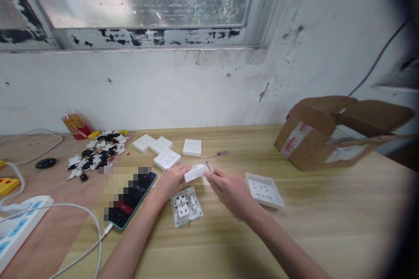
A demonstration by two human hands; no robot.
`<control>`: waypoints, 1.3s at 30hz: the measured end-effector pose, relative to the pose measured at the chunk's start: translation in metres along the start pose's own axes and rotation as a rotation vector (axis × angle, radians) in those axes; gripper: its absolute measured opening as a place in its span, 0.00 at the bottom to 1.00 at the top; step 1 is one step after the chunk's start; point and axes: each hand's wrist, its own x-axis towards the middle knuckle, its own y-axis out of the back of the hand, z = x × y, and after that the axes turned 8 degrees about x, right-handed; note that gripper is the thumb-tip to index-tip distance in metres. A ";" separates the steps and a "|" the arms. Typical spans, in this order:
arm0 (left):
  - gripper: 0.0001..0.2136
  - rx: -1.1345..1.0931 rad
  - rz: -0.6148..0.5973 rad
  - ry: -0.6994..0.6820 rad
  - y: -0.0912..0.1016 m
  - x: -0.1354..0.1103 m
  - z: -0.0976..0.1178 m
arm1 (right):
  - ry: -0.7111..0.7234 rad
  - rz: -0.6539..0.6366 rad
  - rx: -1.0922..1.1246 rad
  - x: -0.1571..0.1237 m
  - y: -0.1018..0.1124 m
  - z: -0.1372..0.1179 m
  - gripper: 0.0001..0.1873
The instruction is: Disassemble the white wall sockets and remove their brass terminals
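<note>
My left hand [174, 179] is closed on a white wall socket [195, 172], tilted above the table. Close to its right side, my right hand [229, 189] grips a thin metal tool [209, 167]; its exact kind is too small to make out. Just below the hands lies an opened socket base [187, 207] with its inner parts showing. A white socket cover [264, 190] rests to the right of my right hand. Beyond the hands, several white wall sockets [167, 158] lie grouped, with one more socket [192, 148] beside them. A small screwdriver [216, 154] lies near it.
To the left are a phone [132, 200] on a white cable, a white power strip [24, 222], a heap of small black and white parts [98, 150], a black mouse [46, 163] and an orange bottle [77, 125]. An open cardboard box [314, 139] stands at right.
</note>
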 end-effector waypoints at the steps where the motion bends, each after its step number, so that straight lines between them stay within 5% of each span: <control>1: 0.17 -0.001 0.002 -0.005 -0.001 -0.001 0.000 | 0.002 -0.017 -0.019 0.001 0.001 -0.002 0.17; 10: 0.19 0.013 -0.005 -0.021 0.001 -0.004 0.002 | 0.042 -0.157 -0.143 0.017 0.012 -0.025 0.16; 21: 0.18 -0.064 0.023 -0.035 0.000 -0.009 -0.002 | 0.157 -0.297 -0.065 0.053 0.031 -0.011 0.13; 31: 0.23 -0.266 0.039 -0.021 0.001 -0.011 0.003 | 0.167 -0.270 0.028 0.047 0.021 0.003 0.14; 39: 0.36 -0.382 0.052 -0.005 -0.003 -0.013 -0.001 | 0.153 -0.181 0.010 0.044 0.021 0.002 0.11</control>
